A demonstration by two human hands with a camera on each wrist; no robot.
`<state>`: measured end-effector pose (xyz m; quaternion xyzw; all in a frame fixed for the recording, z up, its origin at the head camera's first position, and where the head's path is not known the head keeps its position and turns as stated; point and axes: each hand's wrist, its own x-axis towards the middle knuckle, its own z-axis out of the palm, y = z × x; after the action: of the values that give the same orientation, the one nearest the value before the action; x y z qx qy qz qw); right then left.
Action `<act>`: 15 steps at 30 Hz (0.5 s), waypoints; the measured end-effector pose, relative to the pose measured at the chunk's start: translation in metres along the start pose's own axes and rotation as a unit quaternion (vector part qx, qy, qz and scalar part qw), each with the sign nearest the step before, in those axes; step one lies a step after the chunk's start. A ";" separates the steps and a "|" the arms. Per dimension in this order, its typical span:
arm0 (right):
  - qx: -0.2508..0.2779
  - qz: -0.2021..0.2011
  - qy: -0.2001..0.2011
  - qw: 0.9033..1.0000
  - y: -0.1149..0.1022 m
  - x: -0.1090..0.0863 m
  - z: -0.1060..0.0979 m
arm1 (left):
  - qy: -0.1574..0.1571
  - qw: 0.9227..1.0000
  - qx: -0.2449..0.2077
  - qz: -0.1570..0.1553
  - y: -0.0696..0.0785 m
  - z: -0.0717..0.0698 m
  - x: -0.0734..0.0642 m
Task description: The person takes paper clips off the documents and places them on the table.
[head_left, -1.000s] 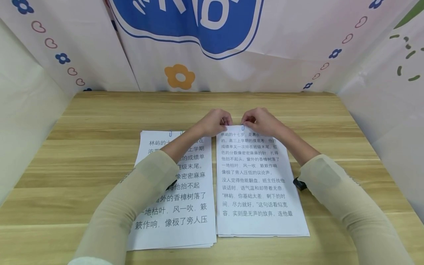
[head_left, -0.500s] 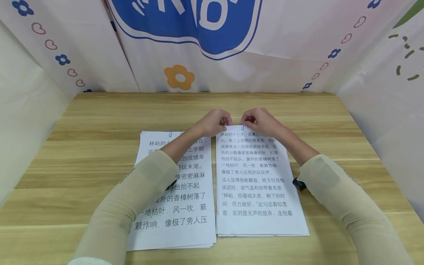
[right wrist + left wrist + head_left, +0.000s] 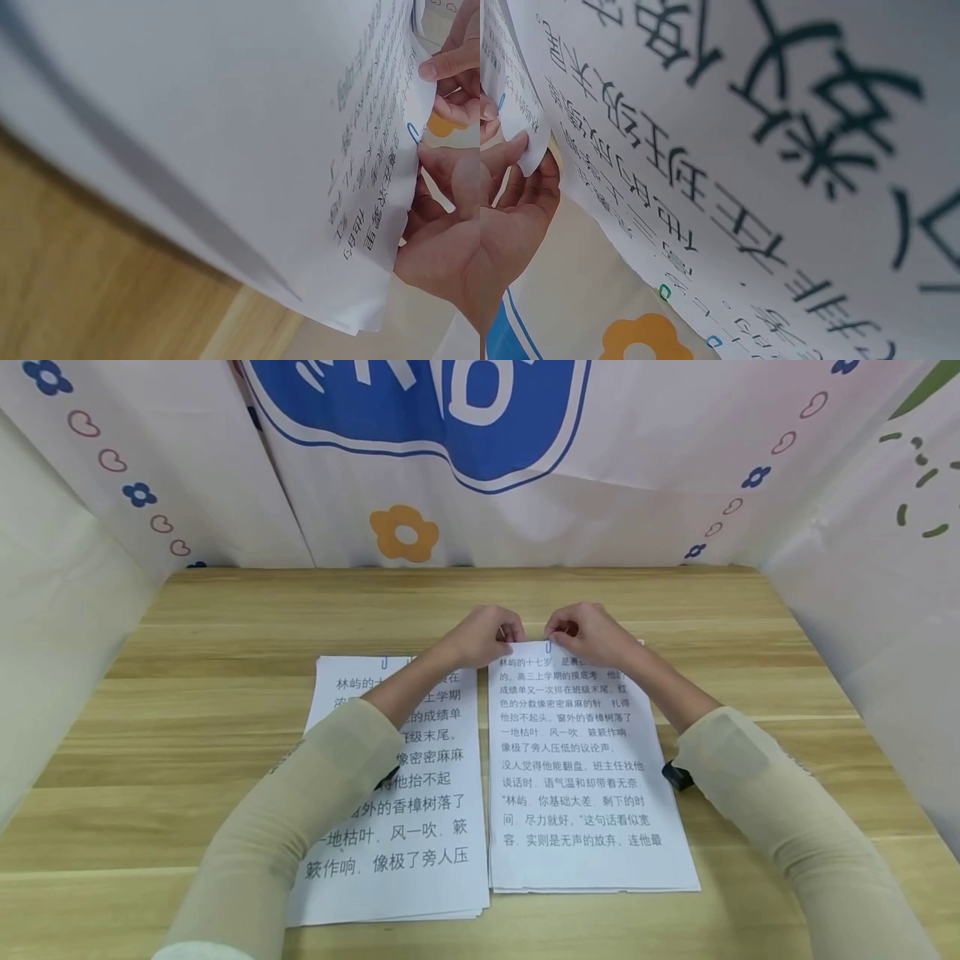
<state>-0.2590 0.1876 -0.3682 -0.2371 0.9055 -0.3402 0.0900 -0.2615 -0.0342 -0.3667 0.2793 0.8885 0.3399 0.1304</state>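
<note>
Two stacks of printed paper lie side by side. My left hand (image 3: 489,637) pinches the top left corner of the right-hand stack (image 3: 573,793); in the left wrist view its thumb (image 3: 515,144) lies on the printed face, fingers behind. At the top edge, my right hand (image 3: 588,635) pinches the paper beside a blue paper clip (image 3: 414,133). Whether it also grips the clip I cannot tell. The left-hand stack (image 3: 420,893) lies under my left forearm, which hides part of its text. On its top edge sit a blue clip (image 3: 714,341) and a green clip (image 3: 664,291).
Both stacks rest on a wood-grain table (image 3: 150,760). Behind the table hangs a white cloth (image 3: 615,518) with a blue emblem and an orange flower (image 3: 405,534). White sheeting also closes off the left and right sides.
Both hands keep their hold in nearly the same place. The right-hand stack's top edge sits very slightly higher, and a small white paper corner now shows past my right wrist.
</note>
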 end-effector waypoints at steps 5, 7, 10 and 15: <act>0.007 0.008 0.002 1.000 0.000 0.000 0.000 | 0.000 1.000 -0.003 0.001 0.000 0.000 0.000; 0.010 0.011 0.003 1.000 -0.001 -0.001 0.000 | 0.000 1.000 -0.004 0.001 0.000 -0.001 0.000; 0.014 0.016 0.005 1.000 -0.002 -0.001 0.001 | 0.000 1.000 -0.005 0.001 0.000 -0.001 0.000; 0.018 0.023 0.009 1.000 -0.002 -0.001 0.001 | 0.000 1.000 -0.004 -0.001 0.000 -0.001 -0.001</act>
<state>-0.2573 0.1860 -0.3679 -0.2114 0.9053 -0.3564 0.0934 -0.2617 -0.0354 -0.3656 0.2781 0.8875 0.3432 0.1313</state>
